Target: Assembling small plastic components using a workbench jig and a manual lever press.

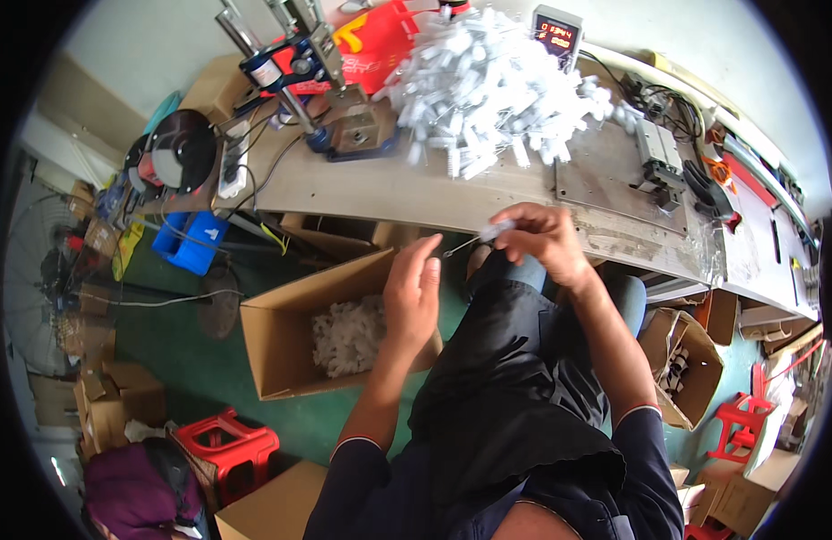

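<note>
Pinched between the thumb and fingers of my right hand (549, 245) is a small translucent white plastic piece (495, 230). A thin metal wire (461, 247) with a looped end sticks out of it to the left. My left hand (412, 292) holds nothing; its fingers are stretched out, a little left of the wire's tip. Below that hand stands an open cardboard box (276, 346) with many white plastic pieces (346, 337) inside. A large heap of similar translucent pieces (501, 94) covers the middle of the workbench (389, 193).
A small press (353, 126) stands left of the heap, near a black reel (184, 148). A digital display box (557, 36) sits behind the heap, and a metal clamp fixture (659, 157) is at right. Red stools (227, 445) and cartons (681, 360) stand on the floor.
</note>
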### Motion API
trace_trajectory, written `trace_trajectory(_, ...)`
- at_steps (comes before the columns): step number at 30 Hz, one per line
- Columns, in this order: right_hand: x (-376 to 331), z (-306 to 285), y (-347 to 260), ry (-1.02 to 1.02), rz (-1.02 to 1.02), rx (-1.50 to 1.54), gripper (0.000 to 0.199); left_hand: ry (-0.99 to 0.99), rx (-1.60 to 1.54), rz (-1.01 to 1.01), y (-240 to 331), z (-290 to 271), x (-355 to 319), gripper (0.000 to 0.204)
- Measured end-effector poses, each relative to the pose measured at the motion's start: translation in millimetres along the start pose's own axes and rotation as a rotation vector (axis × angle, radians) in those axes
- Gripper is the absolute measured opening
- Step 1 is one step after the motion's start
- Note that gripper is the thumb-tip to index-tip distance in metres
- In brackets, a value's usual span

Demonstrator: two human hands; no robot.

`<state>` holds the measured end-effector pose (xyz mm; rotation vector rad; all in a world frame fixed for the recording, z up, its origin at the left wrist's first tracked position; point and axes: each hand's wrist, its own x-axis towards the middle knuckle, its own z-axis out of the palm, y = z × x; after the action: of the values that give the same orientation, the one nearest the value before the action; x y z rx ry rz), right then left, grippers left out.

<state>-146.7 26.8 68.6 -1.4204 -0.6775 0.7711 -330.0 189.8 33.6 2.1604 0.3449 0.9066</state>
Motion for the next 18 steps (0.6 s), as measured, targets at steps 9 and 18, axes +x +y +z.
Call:
trace_trajectory(9, 22, 13, 1, -0.074, 0.007, -0.114, 0.029, -0.277, -0.503, -0.443, 25, 31, 31, 0.029)
trace_trajectory(18, 61, 15, -21, -0.094, -0.036, -0.252, 0.049, -0.109, -0.601, -0.634, -46, 7, 64, 0.024)
